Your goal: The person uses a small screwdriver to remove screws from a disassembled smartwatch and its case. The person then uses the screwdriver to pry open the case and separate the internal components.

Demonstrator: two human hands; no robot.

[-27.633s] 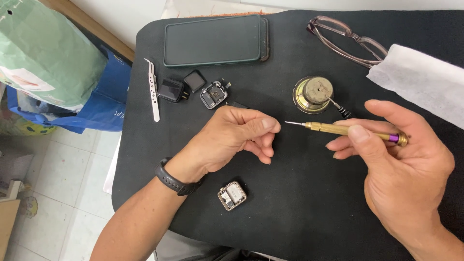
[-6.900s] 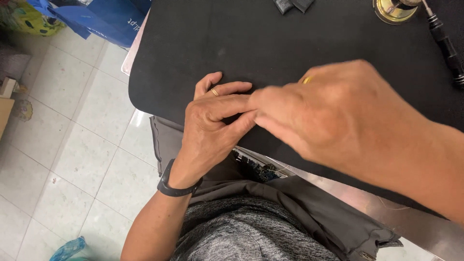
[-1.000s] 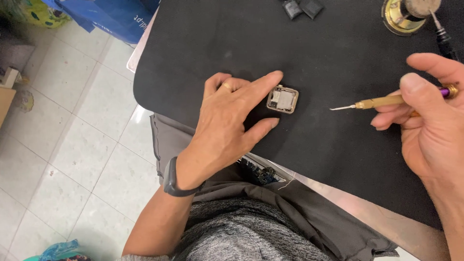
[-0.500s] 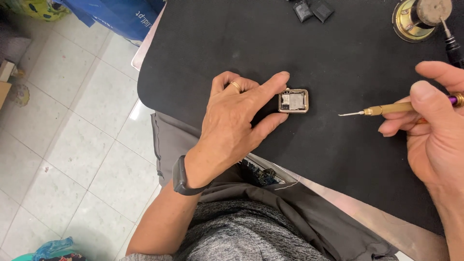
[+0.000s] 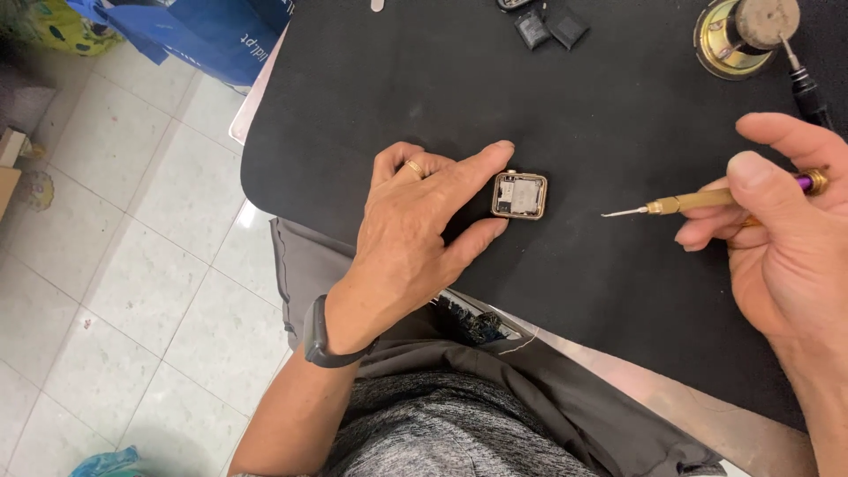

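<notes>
My one head camera looks steeply down, close over the black tabletop (image 5: 618,88); floor fills frame left.

Left hand (image 5: 415,221): gold ring (image 5: 414,168), black wristband (image 5: 320,336); grey, possibly knit, top (image 5: 442,433).

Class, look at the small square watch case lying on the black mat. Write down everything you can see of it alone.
The small square gold-coloured metal watch case has rounded corners and lies flat on the black mat, open side up. With no screen on it, grey and dark inner parts show, too small to tell apart. A tiny knob sticks out of its top edge. The left hand steadies it, forefinger at its upper left corner and thumb near its lower left. The tip of the brass screwdriver points at it from the right without touching.
</notes>
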